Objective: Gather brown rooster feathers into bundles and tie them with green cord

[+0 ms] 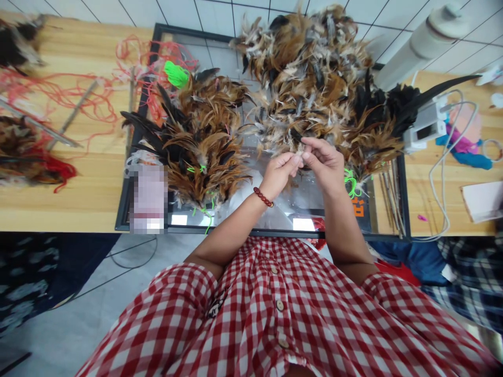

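Observation:
My left hand (280,172), with a bead bracelet (263,197) at its wrist, pinches the pale lower end of a small feather. My right hand (327,163) meets it there, thumb and fingertips closed on the same small feather; the fingertips partly hide it. Just beyond both hands spreads a large heap of loose brown, black and pale feathers (302,78). To the left lies a bunch of brown and black feathers (208,152) with green string about its lower end. Right of my right hand lies another feather bunch (373,141), with green string (351,183) by it.
The black-framed glass panel (259,232) lies on the wooden table (90,209). A white bottle (420,50) stands behind right, near a white charger with cables (426,128). Thin sticks (389,196) lie on the right. Red string (88,94) tangles on the left, beside scissors (43,125).

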`<state>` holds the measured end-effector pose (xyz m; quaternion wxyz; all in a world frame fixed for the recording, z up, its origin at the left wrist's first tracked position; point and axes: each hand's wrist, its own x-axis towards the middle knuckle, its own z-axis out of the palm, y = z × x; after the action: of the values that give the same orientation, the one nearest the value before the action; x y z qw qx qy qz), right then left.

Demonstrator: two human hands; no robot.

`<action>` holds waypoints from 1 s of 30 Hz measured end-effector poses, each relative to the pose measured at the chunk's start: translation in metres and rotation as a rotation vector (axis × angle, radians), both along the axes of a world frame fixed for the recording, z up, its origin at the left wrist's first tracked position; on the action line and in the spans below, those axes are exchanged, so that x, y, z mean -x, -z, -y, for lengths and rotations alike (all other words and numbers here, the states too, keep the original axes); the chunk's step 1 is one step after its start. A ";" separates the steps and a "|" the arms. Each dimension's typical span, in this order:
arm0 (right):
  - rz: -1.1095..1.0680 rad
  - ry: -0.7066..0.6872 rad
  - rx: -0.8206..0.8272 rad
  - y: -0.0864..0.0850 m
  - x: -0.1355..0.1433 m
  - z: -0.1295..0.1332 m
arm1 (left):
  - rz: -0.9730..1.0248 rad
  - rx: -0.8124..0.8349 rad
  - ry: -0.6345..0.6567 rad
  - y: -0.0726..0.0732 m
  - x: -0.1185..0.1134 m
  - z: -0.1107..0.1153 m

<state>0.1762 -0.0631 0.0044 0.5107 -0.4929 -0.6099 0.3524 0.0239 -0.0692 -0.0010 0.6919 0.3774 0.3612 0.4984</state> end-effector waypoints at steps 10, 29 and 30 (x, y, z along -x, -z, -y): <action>0.156 -0.161 -0.125 -0.003 -0.010 0.002 | 0.037 -0.067 0.008 0.015 -0.002 -0.001; -0.285 -0.210 0.179 -0.011 -0.006 0.004 | -0.157 -0.378 0.149 0.013 0.006 0.001; -0.258 -0.186 0.148 -0.010 -0.005 0.003 | -0.167 -0.382 0.149 0.013 0.005 0.001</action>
<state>0.1814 -0.0664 0.0146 0.5124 -0.4213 -0.5549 0.5021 0.0185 -0.0701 -0.0145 0.6104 0.5674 0.2875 0.4722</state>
